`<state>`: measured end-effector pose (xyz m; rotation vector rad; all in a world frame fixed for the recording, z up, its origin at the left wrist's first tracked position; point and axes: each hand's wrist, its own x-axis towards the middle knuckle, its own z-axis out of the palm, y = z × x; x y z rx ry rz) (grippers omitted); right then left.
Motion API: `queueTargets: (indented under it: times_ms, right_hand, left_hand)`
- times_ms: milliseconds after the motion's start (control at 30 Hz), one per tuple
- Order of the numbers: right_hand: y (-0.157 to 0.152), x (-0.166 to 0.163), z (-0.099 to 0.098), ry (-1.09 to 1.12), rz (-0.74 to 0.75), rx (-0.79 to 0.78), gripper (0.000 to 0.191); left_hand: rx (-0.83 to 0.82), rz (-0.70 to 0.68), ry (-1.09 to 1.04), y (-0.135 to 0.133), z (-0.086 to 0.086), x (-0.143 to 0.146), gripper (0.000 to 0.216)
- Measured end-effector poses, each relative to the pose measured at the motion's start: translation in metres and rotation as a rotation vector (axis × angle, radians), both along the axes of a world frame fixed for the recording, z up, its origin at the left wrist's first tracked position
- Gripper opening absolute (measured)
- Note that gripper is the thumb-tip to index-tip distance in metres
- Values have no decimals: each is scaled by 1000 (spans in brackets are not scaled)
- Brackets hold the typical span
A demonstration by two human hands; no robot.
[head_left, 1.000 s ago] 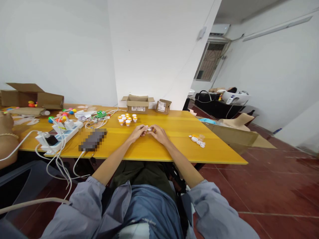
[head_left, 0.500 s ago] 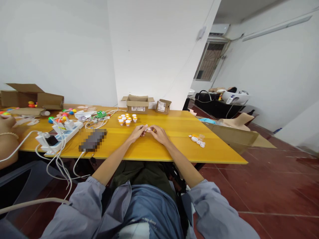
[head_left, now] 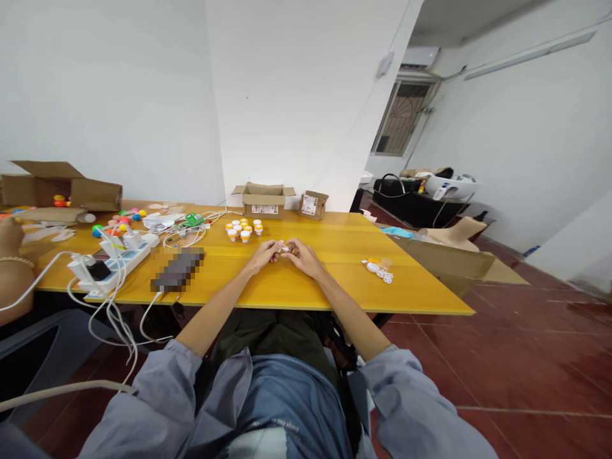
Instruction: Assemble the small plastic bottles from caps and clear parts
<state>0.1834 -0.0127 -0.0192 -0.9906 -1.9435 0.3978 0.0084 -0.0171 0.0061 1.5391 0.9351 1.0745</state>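
My left hand (head_left: 266, 255) and my right hand (head_left: 303, 257) meet above the middle of the table, fingers closed around a small white piece (head_left: 285, 249). Fingertips cover most of it, so its exact kind is hidden. Just beyond my left hand stands a cluster of small white-and-orange capped pieces (head_left: 245, 228). Off to the right of my right hand lies a loose group of small white plastic parts (head_left: 381, 273), with an orange part (head_left: 384, 262) and a clear one among them.
An open cardboard box (head_left: 264, 201) and a smaller carton (head_left: 313, 205) stand against the wall. On the left are a power strip (head_left: 125, 262) with cables, a pixelated dark device (head_left: 178, 269), colourful balls (head_left: 136, 217) and another person's arm (head_left: 15, 271). The yellow table (head_left: 406, 296) ends at right.
My fingers have shifted slightly around the small white piece, the right ones curling further over it. The other person's hand at the far left has moved a little.
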Motion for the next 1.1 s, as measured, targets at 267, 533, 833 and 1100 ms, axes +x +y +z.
queueTargets:
  times_ms: [267,533,833,1100]
  right_hand:
    - [-2,0,4,-23,1,-18,26]
    - [-2,-2,2,20,17,-51,33]
    - [-2,0,3,-23,26,-30,27]
    - [1,-1,-2,22,2,-30,33]
  left_hand:
    - [4,-4,7,1,-1,0,47]
    - [6,-4,-3,2,-3,0,47]
    - [-3,-7,-4,2,-3,-1,44]
    - [-3,-1,-3,3,-3,-1,45]
